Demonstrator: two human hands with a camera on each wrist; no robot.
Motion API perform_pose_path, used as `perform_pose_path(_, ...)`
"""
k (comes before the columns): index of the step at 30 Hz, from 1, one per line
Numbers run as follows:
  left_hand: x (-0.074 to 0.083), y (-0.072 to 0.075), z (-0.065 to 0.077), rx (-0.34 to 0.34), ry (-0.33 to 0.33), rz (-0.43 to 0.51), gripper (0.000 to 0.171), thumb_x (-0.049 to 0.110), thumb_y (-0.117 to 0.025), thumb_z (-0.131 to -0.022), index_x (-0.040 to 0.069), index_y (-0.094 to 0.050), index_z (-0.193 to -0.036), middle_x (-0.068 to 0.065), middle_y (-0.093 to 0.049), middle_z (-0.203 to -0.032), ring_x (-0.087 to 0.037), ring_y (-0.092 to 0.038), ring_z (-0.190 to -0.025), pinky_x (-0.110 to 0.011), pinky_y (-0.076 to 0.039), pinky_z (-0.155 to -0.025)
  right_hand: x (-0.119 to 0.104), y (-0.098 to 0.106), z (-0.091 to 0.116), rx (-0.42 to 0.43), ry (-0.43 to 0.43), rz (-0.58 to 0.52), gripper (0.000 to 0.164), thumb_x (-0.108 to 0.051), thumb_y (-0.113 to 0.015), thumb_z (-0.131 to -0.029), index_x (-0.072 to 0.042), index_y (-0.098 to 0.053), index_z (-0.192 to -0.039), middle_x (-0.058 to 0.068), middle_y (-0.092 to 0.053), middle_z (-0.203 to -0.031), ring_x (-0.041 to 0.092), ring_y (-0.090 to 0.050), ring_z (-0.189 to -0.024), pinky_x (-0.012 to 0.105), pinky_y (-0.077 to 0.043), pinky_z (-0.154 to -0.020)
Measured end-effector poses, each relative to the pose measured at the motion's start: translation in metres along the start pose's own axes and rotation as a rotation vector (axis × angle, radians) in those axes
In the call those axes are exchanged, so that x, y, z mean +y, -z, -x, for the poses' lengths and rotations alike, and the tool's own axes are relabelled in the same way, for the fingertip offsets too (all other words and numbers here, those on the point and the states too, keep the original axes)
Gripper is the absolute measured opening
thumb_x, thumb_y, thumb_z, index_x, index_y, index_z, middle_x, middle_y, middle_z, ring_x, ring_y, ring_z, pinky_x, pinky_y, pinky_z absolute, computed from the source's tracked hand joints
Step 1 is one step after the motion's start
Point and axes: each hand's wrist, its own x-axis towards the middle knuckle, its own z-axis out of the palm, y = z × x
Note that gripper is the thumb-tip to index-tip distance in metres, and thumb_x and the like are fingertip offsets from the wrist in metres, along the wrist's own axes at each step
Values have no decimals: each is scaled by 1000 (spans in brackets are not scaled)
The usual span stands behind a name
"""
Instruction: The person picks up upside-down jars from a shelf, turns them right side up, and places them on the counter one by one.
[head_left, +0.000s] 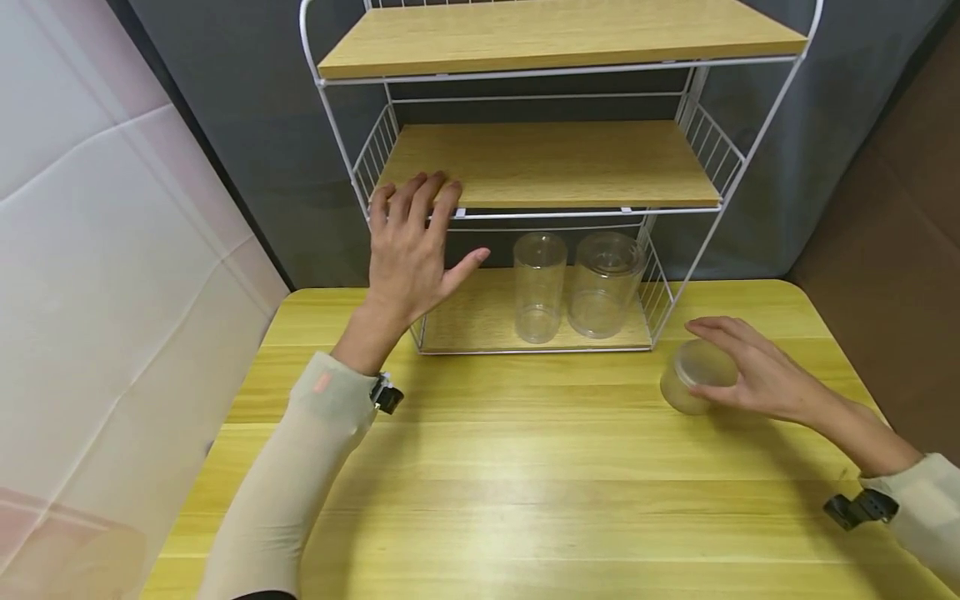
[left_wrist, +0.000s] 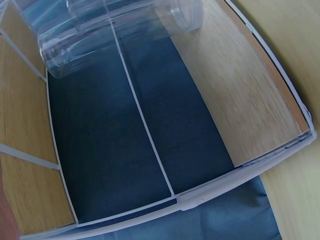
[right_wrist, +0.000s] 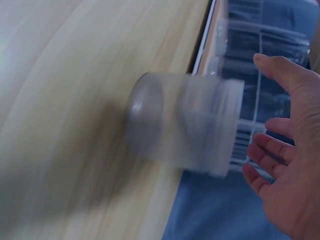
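Right grip (head_left: 757, 377) spread, jar (head_left: 688, 372) just beside it on worktop (head_left: 510, 467), left grip (head_left: 411, 254) spread, middle shelf (head_left: 555, 162) beneath it

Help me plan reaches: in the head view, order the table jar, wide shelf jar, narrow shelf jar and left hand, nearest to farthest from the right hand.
1. Table jar: immediately left.
2. Wide shelf jar: farther left.
3. Narrow shelf jar: left of the wide one.
4. Left hand: farthest left.

Jar (head_left: 681, 385): colourless; frame (head_left: 555, 215): white; shelf (head_left: 547, 162): tan, wood-grained; table (head_left: 480, 500): yellow, streaked; sleeve (head_left: 262, 508): beige; backdrop (head_left: 225, 100): dark grey; panel (head_left: 892, 208): brown
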Motion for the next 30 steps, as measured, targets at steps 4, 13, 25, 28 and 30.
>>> perform_pose_path(4, -1, 1, 0, 7, 0, 5, 87, 80, -32, -100, 9, -53, -146, -15, -58, -147, -38, -52, -137, -60, -35, -112, -20, 5, -14, 0, -42, -37, 91, -22, -99, -68, 1, -59, -146, 20, -60, -142, 40, -56, -130, 19, -34, -115)
perform_pose_path(13, 0, 1, -1, 7, -3, 12, 86, 79, -35, -100, 9, -53, -146, -16, -58, -146, -38, -52, -137, -60, -36, -112, -48, 1, -50, 29, -106, -111, 96, -22, -97, -73, 0, -51, -154, 24, -54, -151, 47, -50, -138, 71, -43, -106)
perform_pose_path(25, -1, 0, -2, 14, 2, 34, 82, 75, -43, -99, 9, -54, -145, -16, -58, -146, -38, -51, -137, -60, -36, -112, -74, -11, -105, 81, -202, -238, 98, -26, -94, -80, -5, -42, -161, 21, -46, -161, 47, -44, -145, 74, -37, -112)
perform_pose_path(28, -1, 0, -1, 14, 3, 38, 81, 73, -48, -97, 8, -54, -145, -16, -59, -146, -38, -52, -137, -60, -36, -112, -77, -15, -117, 75, -218, -236, 101, -29, -94, -80, -6, -40, -163, 22, -44, -162, 46, -48, -142, 71, -40, -111)
perform_pose_path(30, 0, -1, -1, 16, 5, 40, 81, 73, -49, -97, 8, -54, -145, -16, -59, -146, -38, -52, -137, -60, -36, -112, -80, -17, -126, 82, -220, -240, 102, -28, -94, -79, -6, -40, -163, 22, -46, -160, 45, -51, -139, 69, -43, -110)
